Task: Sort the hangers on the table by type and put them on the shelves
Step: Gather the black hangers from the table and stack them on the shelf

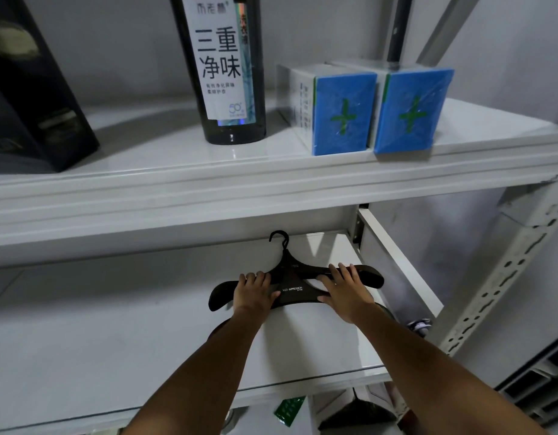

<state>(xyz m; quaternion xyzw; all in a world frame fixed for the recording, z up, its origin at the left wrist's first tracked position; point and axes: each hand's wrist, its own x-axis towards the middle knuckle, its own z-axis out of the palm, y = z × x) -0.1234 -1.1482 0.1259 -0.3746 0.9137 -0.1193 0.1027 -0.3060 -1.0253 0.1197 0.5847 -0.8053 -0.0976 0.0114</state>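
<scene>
Pressing flat on a black hanger [295,288] with both grips, fingers straight and spread, wrapped round nothing: left grip [255,290] across the hanger's left arm, right grip [343,288] across its right arm, thumb along the lower edge. Lying on the lower shelf [114,324] toward its right end, hook pointing to the back. Covering much of both arms, leaving only the rounded ends, the hook and a middle panel with pale lettering too small to read surely. Showing beside each forearm, dark curved edges, mostly hidden and not to be identified. Standing on the upper shelf [208,189]: a dark bottle [227,73] with a white label, top cut off by the frame; two blue boxes [343,114] with green crosses, side by side; a black box [29,98] at far left, also cut off. Peeking out below the lower shelf's front edge: a green scrap [289,409] and a dark shape, both hard to make out.
</scene>
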